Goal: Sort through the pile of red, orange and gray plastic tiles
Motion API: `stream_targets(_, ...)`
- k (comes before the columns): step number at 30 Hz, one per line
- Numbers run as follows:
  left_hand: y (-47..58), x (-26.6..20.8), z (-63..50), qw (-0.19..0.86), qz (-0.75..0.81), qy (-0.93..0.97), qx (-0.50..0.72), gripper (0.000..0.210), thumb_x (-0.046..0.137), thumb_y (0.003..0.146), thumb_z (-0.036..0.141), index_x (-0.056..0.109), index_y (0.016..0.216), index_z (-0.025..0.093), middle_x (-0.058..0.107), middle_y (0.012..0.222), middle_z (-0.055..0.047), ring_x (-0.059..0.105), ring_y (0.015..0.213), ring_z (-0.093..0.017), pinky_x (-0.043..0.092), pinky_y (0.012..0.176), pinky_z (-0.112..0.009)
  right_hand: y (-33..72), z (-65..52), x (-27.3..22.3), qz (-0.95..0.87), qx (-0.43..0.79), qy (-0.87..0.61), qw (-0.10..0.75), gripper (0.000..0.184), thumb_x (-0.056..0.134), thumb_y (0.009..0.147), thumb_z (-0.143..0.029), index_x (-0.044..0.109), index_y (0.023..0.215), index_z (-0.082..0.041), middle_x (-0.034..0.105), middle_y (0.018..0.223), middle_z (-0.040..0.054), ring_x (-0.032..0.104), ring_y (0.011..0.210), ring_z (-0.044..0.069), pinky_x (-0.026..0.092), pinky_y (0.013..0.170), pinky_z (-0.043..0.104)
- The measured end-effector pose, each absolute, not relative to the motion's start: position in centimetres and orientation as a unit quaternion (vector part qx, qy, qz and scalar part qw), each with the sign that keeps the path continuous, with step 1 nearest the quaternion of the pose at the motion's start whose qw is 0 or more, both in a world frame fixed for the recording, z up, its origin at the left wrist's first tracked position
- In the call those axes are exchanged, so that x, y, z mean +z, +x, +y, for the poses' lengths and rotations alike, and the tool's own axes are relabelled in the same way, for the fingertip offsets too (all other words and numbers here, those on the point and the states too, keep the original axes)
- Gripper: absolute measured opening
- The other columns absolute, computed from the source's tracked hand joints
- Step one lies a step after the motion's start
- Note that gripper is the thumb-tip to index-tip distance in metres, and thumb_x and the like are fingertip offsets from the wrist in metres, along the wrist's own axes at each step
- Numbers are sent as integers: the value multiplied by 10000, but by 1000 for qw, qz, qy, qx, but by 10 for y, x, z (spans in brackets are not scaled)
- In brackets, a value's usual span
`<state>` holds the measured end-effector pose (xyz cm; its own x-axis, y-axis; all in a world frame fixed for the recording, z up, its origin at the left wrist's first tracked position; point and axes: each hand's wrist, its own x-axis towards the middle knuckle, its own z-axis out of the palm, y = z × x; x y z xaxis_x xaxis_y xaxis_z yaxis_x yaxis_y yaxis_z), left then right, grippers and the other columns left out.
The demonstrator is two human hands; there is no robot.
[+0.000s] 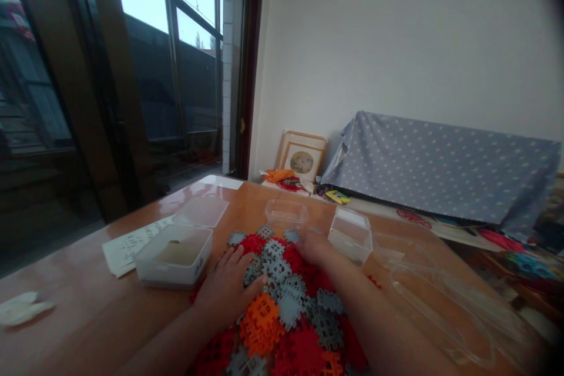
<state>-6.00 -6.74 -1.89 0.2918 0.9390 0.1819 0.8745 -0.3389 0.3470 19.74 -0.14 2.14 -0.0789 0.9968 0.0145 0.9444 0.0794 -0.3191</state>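
Note:
A heap of flat, notched interlocking plastic pieces in red, grey and orange lies on the table before me. My left hand [224, 285] rests palm down on the heap's left side, fingers stretched out and thumb apart, beside an orange piece [261, 324]. Across the heap's far right side reaches my right hand [312, 247], close to a grey piece [291, 236] and red pieces [296, 257]. Its fingers are mostly hidden, so I cannot make out whether it grips one. Between the hands lie several grey pieces [278, 270].
On the left stands an open clear plastic box [171, 255] over a written paper [117, 251]. A clear tray [286, 213] and another box [351, 239] are beyond the heap. Clear plastic lids [440, 311] lie right, crumpled tissue [24, 308] far left on the wooden table [88, 311].

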Motion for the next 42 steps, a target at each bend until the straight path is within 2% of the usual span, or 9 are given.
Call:
stream_targets(5,-61,-16,-66,104,520,821,210,535,491,925,569,628,1313,227,602,1395,-128,511,1321,-329,382,1113,-511,200,-44,19,-745,154,-643,91,357,494,948,-462,725,1102,-237,752,1119,98,692,1024,269,488,881,375)
stream_targets(17,-55,-4,-69,135,444,850,249,355,471,968,457,709,1088,223,724,1088,-83,642,1038,-238,475,947,-368,270,-223,41,-708,173,-656,195,476,559,918,-559,618,1338,-344,694,1255,77,640,1136,299,504,976,479)
stream_targets(21,-53,6,-79,141,440,857,230,510,525,915,569,641,1282,235,641,1333,-115,574,1231,-293,417,1064,-445,282,-278,19,-719,160,-655,168,691,659,835,-612,436,1472,-464,508,1510,34,483,1363,374,429,1093,579)
stream_targets(23,-51,10,-88,169,404,880,185,786,632,795,676,485,1463,288,460,1543,-113,429,1398,-352,335,1141,-514,283,-291,-6,-735,190,-639,119,804,704,793,-626,319,1493,-535,394,1579,-25,409,1419,386,384,1130,622)
stream_targets(26,-47,12,-101,204,345,910,103,1119,728,597,778,309,1551,370,257,1653,-82,220,1503,-412,199,1188,-609,275,-291,-43,-743,183,-636,101,751,707,776,-649,367,1442,-586,388,1572,-54,388,1423,415,359,1124,680)
stream_targets(31,-35,1,-107,168,379,899,140,782,707,732,645,526,1423,324,483,1530,-92,391,1431,-359,317,1150,-550,240,-266,-44,-754,141,-627,139,872,712,782,-600,300,1536,-450,367,1598,26,358,1436,437,340,1109,690)
stream_targets(34,-30,-6,-101,154,415,869,223,576,683,800,507,602,1312,256,637,1347,-100,568,1260,-303,437,1068,-463,215,-248,-25,-747,107,-625,201,727,683,821,-496,449,1492,-342,516,1503,74,474,1348,387,402,1089,591)
stream_targets(39,-29,-7,-92,184,472,807,303,735,664,804,573,470,1429,238,606,1389,-111,582,1262,-303,466,1050,-439,199,-212,-6,-723,79,-619,295,427,600,900,-390,632,1304,-253,692,1202,96,614,1091,285,512,959,441)
stream_targets(42,-32,-2,-89,198,477,796,316,865,695,765,618,403,1484,237,624,1357,-128,606,1231,-315,487,1017,-439,201,-208,8,-712,45,-619,329,429,562,919,-334,601,1336,-241,661,1268,104,585,1155,284,483,1014,456)
